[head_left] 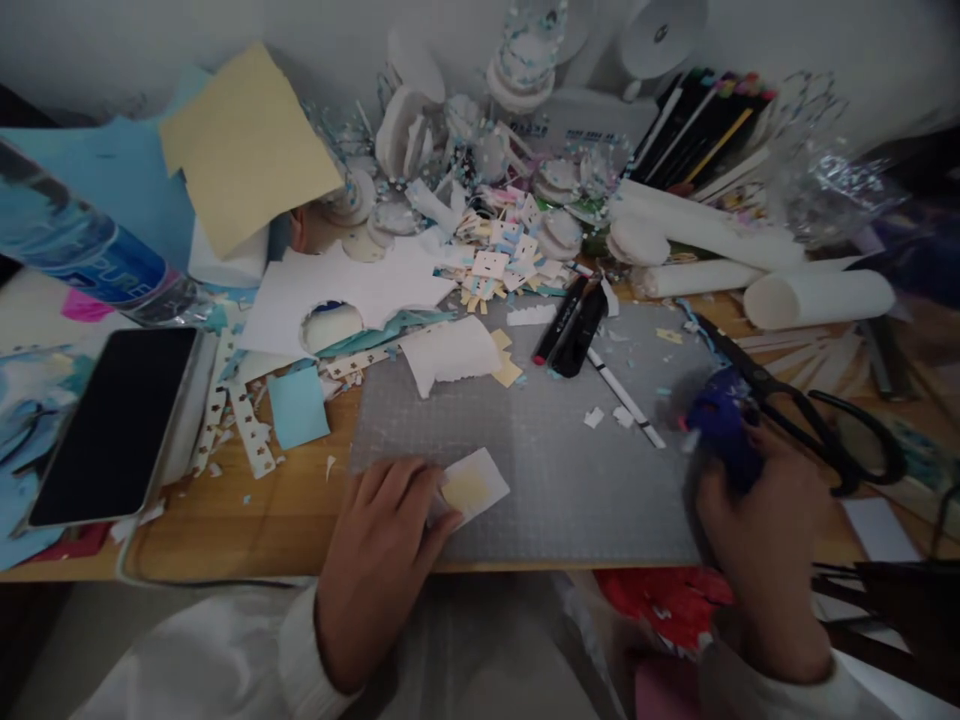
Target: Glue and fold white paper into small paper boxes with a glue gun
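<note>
Near the front edge of the grey cutting mat, my left hand is closed, thumb and fingers pinching a small white piece of paper with a pale yellow patch. My right hand, at the mat's right side, is wrapped around a blue-purple tool. Motion blurs that tool, so its kind is unclear. Black-handled scissors lie just beyond and to the right of this hand. A white pen and black markers rest on the mat amid paper scraps.
A phone and a leaning water bottle are at left. Yellow paper and a cut white sheet stand behind. Small paper figures pile at the back; white paper rolls lie right, below a pen stand.
</note>
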`<state>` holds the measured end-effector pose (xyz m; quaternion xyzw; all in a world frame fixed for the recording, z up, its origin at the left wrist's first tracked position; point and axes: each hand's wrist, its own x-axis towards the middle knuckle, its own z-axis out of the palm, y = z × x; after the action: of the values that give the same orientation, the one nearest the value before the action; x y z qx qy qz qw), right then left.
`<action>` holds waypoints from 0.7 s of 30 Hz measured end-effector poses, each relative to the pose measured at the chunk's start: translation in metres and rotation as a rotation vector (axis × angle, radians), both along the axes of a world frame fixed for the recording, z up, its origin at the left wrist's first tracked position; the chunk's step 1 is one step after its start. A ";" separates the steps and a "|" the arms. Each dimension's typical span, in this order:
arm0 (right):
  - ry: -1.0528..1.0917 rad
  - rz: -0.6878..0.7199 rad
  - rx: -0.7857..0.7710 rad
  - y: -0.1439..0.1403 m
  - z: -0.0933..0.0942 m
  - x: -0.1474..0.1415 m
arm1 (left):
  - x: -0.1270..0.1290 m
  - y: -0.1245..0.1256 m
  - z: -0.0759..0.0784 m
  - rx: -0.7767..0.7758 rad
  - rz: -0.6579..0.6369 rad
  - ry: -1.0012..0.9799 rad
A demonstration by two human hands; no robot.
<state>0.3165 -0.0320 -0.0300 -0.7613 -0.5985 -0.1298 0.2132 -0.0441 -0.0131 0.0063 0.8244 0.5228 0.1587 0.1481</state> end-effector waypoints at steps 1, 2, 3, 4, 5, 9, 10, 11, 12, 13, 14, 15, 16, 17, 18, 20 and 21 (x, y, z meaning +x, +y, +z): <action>-0.043 -0.018 -0.016 -0.001 0.001 -0.003 | 0.002 0.001 0.003 -0.041 0.007 0.001; -0.090 -0.041 -0.029 -0.002 0.002 -0.006 | 0.004 0.002 0.005 -0.086 0.015 -0.001; -0.125 -0.052 -0.023 -0.003 0.003 -0.008 | 0.005 0.004 0.007 -0.127 0.021 -0.005; -0.142 -0.050 0.006 -0.004 0.005 -0.009 | 0.006 0.005 0.008 -0.157 0.030 -0.016; -0.149 -0.039 0.066 -0.005 0.007 -0.010 | 0.008 0.006 0.009 -0.181 0.036 -0.032; -0.145 0.049 0.354 -0.012 0.022 -0.022 | 0.010 0.012 0.008 -0.294 0.064 -0.120; -0.120 0.081 0.408 -0.013 0.027 -0.029 | 0.009 0.014 0.008 -0.326 0.071 -0.154; -0.077 0.123 0.434 -0.014 0.032 -0.038 | 0.009 0.017 0.009 -0.355 0.077 -0.197; -0.012 0.196 0.446 -0.014 0.037 -0.049 | 0.008 0.020 0.010 -0.376 0.082 -0.251; 0.107 0.260 0.468 -0.013 0.042 -0.062 | 0.008 0.023 0.012 -0.392 0.086 -0.317; 0.302 0.299 0.396 -0.011 0.046 -0.076 | 0.007 0.026 0.015 -0.411 0.090 -0.390; 0.539 0.347 0.283 -0.006 0.049 -0.089 | 0.007 0.029 0.018 -0.435 0.096 -0.462; 0.733 0.436 0.187 -0.001 0.052 -0.103 | 0.007 0.032 0.022 -0.460 0.102 -0.537; 0.884 0.524 0.065 0.006 0.054 -0.116 | 0.007 0.034 0.026 -0.486 0.105 -0.609; 1.015 0.615 -0.065 0.014 0.055 -0.128 | 0.008 0.037 0.031 -0.514 0.102 -0.673; 1.246 0.737 -0.235 0.030 0.057 -0.148 | 0.009 0.041 0.038 -0.558 0.083 -0.761; 1.334 0.779 -0.292 0.038 0.058 -0.156 | 0.009 0.043 0.041 -0.573 0.072 -0.786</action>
<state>0.1605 0.0062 0.0276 -0.4340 -0.5789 0.5186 0.4556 -0.0353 0.0295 0.0476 0.6095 0.4781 0.3126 0.5497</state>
